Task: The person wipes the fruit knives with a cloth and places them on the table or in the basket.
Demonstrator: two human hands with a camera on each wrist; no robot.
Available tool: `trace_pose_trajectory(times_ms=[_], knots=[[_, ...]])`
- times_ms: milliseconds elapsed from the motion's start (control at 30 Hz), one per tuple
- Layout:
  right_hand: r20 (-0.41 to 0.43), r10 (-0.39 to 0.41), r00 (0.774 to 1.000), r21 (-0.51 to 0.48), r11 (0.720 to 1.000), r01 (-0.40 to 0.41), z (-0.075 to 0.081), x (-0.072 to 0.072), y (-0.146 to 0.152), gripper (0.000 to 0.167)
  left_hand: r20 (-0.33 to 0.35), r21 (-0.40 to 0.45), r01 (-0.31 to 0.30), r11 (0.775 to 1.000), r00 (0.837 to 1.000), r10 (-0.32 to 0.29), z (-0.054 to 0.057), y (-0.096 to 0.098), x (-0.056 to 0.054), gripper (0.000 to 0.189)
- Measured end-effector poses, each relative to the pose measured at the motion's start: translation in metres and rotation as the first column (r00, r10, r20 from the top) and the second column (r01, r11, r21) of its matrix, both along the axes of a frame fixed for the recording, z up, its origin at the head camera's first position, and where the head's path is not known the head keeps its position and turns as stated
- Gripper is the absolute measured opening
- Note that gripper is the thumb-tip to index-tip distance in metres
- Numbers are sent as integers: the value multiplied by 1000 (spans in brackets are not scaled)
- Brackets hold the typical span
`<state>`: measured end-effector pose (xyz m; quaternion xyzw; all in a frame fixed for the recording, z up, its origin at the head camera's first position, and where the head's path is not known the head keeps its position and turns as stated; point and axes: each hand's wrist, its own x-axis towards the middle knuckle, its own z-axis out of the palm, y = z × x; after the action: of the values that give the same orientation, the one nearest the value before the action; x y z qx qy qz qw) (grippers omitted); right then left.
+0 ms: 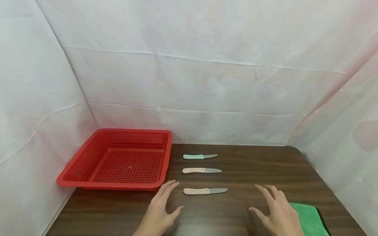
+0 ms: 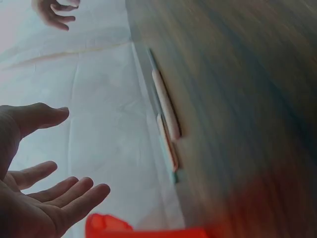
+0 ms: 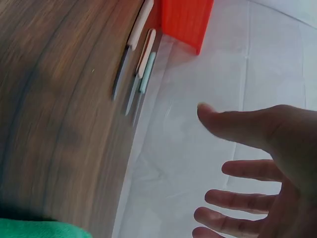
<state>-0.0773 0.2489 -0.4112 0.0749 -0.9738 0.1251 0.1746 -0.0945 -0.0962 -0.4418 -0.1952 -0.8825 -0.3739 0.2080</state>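
Observation:
Three small knives lie in a column on the wooden table, blades pointing right in the head view. The farthest knife (image 1: 193, 157) has a mint-green handle; the middle knife (image 1: 194, 170) and the nearest knife (image 1: 196, 191) have cream-beige handles. My left hand (image 1: 159, 209) hovers left of the nearest knife, thumb and fingers spread, holding nothing. To the right of the knives, my right hand (image 1: 279, 209) is also spread with nothing in it. In the right wrist view its thumb and fingers (image 3: 240, 201) stand well apart.
A red perforated basket (image 1: 118, 187) sits at the table's left, just beyond my left hand. A green cloth (image 1: 310, 219) with a dark edge lies beside my right hand. White sheeting (image 1: 200, 85) hangs behind and along both sides of the table (image 1: 251, 164).

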Motion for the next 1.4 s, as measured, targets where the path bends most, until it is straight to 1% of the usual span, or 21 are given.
trace_pose_trajectory(times_ms=[67, 200, 367, 433, 567, 700, 800, 900, 967, 1067, 1133, 1267, 1400], knots=[[19, -20, 1000, 2, 1000, 20, -1, 0, 3, 66, 41, 31, 16, 999, 999, -18, -3, 4, -3, 74], [43, -49, 998, 2, 999, 49, -4, 1, 9, 65, 81, 71, 38, 997, 996, -44, -9, 11, -8, 69], [87, -70, 994, -7, 997, 71, -6, 1, 18, 65, 164, 113, 25, 993, 986, -44, -13, 15, -17, 61], [106, -78, 991, -9, 997, 79, -6, 1, 21, 65, 194, 142, 28, 989, 980, -56, -14, 17, -20, 58], [145, -98, 984, -4, 995, 100, -6, 1, 28, 64, 214, 206, 52, 977, 972, -97, -19, 20, -26, 55], [224, -137, 965, 4, 990, 139, -6, 3, 33, 63, 227, 241, 57, 969, 967, -113, -24, 23, -32, 53], [288, -169, 943, 16, 985, 171, -8, 3, 39, 65, 241, 252, 47, 967, 964, -110, -27, 25, -37, 51], [339, -194, 921, 27, 980, 197, -13, 3, 46, 67, 250, 254, 42, 966, 962, -108, -29, 26, -42, 49], [390, -209, 897, 33, 977, 213, -17, 2, 51, 72, 263, 255, 37, 966, 959, -106, -30, 28, -45, 49], [469, -222, 855, 40, 972, 231, -23, 0, 58, 79, 288, 264, 26, 964, 952, -104, -32, 30, -49, 46], [509, -226, 831, 48, 971, 234, -27, -1, 61, 84, 301, 271, 18, 962, 948, -103, -34, 31, -52, 44], [563, -238, 792, 72, 968, 240, -33, 0, 67, 86, 307, 273, 8, 962, 947, -95, -37, 34, -59, 39], [616, -241, 750, 97, 968, 232, -39, 1, 72, 84, 308, 232, -1, 973, 949, -73, -39, 36, -64, 37]])
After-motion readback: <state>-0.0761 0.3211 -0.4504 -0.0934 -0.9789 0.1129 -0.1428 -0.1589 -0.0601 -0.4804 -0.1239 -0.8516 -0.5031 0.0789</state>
